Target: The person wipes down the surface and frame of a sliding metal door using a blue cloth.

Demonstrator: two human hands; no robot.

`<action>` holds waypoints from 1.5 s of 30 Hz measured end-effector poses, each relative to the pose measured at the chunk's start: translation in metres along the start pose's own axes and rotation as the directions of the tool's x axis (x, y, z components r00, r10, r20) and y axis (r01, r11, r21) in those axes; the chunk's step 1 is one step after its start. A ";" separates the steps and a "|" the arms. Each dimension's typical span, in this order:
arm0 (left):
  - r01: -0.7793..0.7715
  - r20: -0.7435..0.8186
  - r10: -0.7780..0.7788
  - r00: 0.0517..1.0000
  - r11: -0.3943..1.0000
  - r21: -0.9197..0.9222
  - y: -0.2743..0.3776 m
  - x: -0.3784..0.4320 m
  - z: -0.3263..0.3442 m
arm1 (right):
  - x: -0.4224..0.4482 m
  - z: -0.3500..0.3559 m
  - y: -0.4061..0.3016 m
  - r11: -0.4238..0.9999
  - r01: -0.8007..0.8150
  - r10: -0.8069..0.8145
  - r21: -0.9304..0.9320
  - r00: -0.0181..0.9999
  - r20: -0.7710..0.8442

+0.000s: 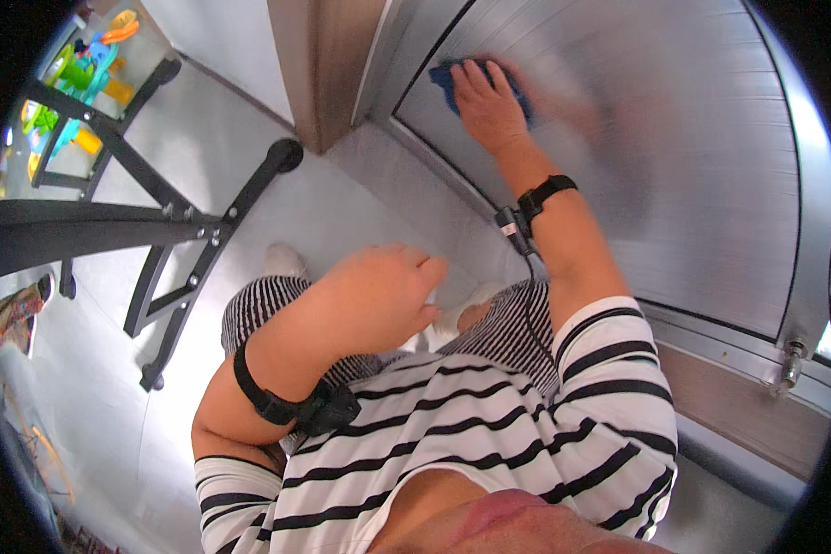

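My right hand (488,107) presses a blue cloth (447,76) flat against a brushed-metal door panel (699,180). The cloth shows around my fingers and beside the palm, near the panel's dark left edge seam. The shiny surface gives back a blurred reflection of hand and cloth. In front of my torso hovers my left hand (381,298), its fingers bent inward. A small white patch shows between thumb and forefinger, and I cannot tell whether it is something held or background. Both forearms wear black straps with small devices; a cable runs down from the right one.
Left of me stands a black metal frame (201,228) with round feet on the grey floor (284,201). Colourful plastic toys (86,76) lie beyond it. A brown door post (325,69) adjoins the panel. At lower right sits a metal bolt (793,367).
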State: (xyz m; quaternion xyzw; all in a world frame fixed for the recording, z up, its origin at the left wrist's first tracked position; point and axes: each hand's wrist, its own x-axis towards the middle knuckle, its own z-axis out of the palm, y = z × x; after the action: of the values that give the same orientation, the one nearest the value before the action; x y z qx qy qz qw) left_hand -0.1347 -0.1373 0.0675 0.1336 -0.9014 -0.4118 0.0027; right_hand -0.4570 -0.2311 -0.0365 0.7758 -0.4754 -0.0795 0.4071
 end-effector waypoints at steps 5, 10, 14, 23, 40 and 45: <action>0.030 -0.011 -0.030 0.999 1.000 -0.001 0.000 -0.015 -0.004 | -0.016 -0.027 0.025 0.974 -0.227 0.226 -0.015 0.973 -0.046; 0.126 -0.075 -0.128 0.989 0.992 -0.021 -0.005 -0.023 -0.006 | 0.015 -0.025 0.021 0.962 -0.238 0.264 0.130 0.931 -0.250; 0.196 0.017 -0.196 0.981 0.980 -0.037 -0.005 -0.011 -0.011 | -0.008 0.065 -0.071 0.994 -0.076 0.057 0.072 0.968 0.246; 0.223 0.098 -0.212 0.972 0.968 -0.117 -0.012 0.004 -0.011 | -0.050 0.128 -0.161 0.971 0.136 -0.230 0.197 0.751 0.619; 0.211 0.094 -0.203 0.975 0.973 -0.088 -0.002 0.010 -0.004 | -0.077 0.100 -0.128 0.983 -0.089 0.001 0.158 0.874 0.486; 0.253 0.113 -0.238 0.965 0.958 -0.136 0.005 0.002 0.007 | -0.121 0.118 -0.155 0.981 0.089 -0.168 0.170 0.827 0.537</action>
State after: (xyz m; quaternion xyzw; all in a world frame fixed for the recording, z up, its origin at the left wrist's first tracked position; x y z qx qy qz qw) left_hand -0.1382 -0.1299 0.0665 0.2240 -0.8435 -0.4813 -0.0817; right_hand -0.4778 -0.1657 -0.2553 0.7769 -0.5229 -0.2928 0.1927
